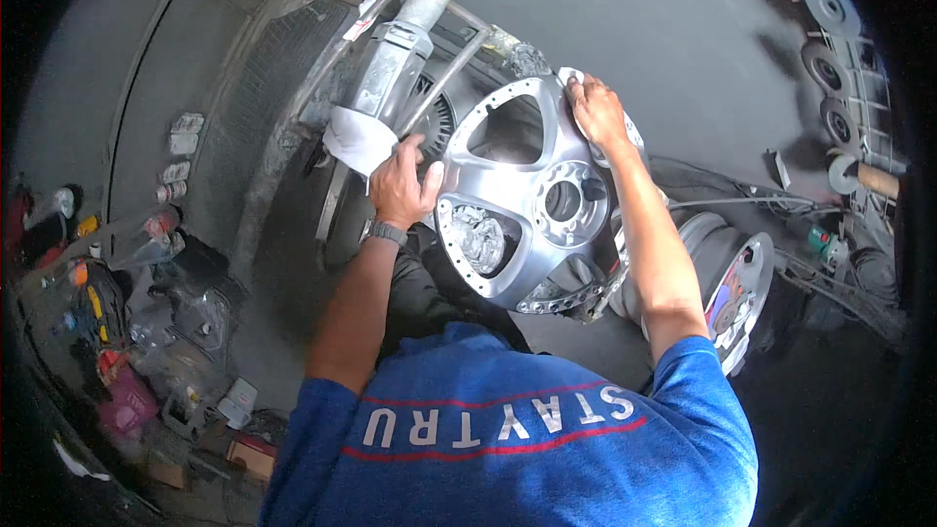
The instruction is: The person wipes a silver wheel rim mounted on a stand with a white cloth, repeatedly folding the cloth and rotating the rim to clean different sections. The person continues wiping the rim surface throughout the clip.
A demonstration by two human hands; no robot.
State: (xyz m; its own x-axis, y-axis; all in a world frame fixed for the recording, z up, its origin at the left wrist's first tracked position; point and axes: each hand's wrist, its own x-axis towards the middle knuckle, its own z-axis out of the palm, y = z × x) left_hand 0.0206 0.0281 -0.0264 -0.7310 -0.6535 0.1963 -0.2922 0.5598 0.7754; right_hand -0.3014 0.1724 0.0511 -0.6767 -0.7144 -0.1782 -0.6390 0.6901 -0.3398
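Observation:
A silver spoked alloy wheel (552,141) stands tilted in front of me, with a round bolt hub and bolt holes along its rim. My right hand (597,117) is closed over its upper right edge, and a white cloth (572,74) shows at the fingertips. My left hand (400,187) is at the wheel's left side, thumb and fingers apart; whether it touches the rim I cannot tell. Close beside those fingers, a white cloth (359,140) covers the lower end of a grey motor-like machine (398,54) with a shaft.
A second wheel (747,298) lies at the right, with hoses (747,201) behind it. Discs (830,5) hang on a rack at the far right. A metal tube frame (454,78) surrounds the machine. Bags and tools (146,322) clutter the floor at left.

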